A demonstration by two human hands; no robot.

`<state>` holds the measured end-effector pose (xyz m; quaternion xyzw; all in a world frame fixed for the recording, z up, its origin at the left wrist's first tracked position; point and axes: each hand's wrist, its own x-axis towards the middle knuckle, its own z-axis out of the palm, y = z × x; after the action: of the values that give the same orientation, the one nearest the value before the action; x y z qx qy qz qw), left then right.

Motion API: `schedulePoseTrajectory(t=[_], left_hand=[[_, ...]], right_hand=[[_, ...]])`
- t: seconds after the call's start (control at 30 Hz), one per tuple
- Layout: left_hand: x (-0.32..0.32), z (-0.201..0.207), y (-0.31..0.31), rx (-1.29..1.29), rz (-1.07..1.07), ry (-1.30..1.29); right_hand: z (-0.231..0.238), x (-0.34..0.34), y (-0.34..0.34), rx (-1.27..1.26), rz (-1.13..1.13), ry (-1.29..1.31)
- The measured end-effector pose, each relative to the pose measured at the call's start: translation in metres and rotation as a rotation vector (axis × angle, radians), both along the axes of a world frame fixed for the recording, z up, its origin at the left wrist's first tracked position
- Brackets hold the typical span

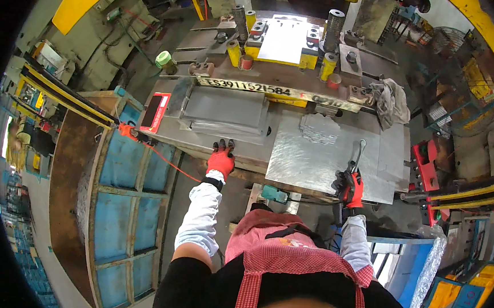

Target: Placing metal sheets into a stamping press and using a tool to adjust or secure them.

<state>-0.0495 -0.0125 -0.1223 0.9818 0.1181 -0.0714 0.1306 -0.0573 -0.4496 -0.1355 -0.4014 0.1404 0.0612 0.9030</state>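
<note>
My left hand (221, 159), in a red glove with dark fingertips, rests its spread fingers at the table's front edge. Just beyond it lies a stack of rectangular grey metal sheets (224, 106). On the right, my gloved right hand (353, 187) is closed around a slim tool (361, 153) with a silver shaft and rounded tip; its exact kind is unclear. The tool points away from me over a large shiny metal plate (296, 151). A pile of cut metal pieces with jagged outlines (320, 128) sits on the plate's far part.
Behind the stacks stands a press die with round posts (334, 31) and a bright sheet (283, 39). A grey rag (391, 101) hangs at its right. A red box (425, 166) stands farther right. Left are a red-bordered card (155, 113) and a blue-panelled frame (121, 168).
</note>
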Motion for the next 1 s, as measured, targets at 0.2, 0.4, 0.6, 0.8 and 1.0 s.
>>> schedulePoseTrajectory(t=[0.2, 0.4, 0.6, 0.8, 1.0], left_hand=[[0.001, 0.003, 0.004, -0.072, -0.004, 0.099], [-0.001, -0.004, 0.007, -0.049, -0.007, 0.013], [-0.002, -0.013, 0.012, -0.044, -0.028, -0.010], [0.001, -0.020, 0.013, -0.027, -0.052, -0.029], [0.003, -0.022, 0.017, -0.030, -0.031, -0.013]], right_hand=[[0.017, -0.003, 0.005, -0.069, -0.009, 0.023], [0.001, -0.002, -0.001, -0.056, 0.012, 0.024], [0.014, -0.005, 0.005, -0.115, -0.022, 0.029], [0.008, -0.003, 0.002, -0.028, -0.015, -0.024], [0.000, -0.002, -0.001, -0.030, 0.035, -0.051]])
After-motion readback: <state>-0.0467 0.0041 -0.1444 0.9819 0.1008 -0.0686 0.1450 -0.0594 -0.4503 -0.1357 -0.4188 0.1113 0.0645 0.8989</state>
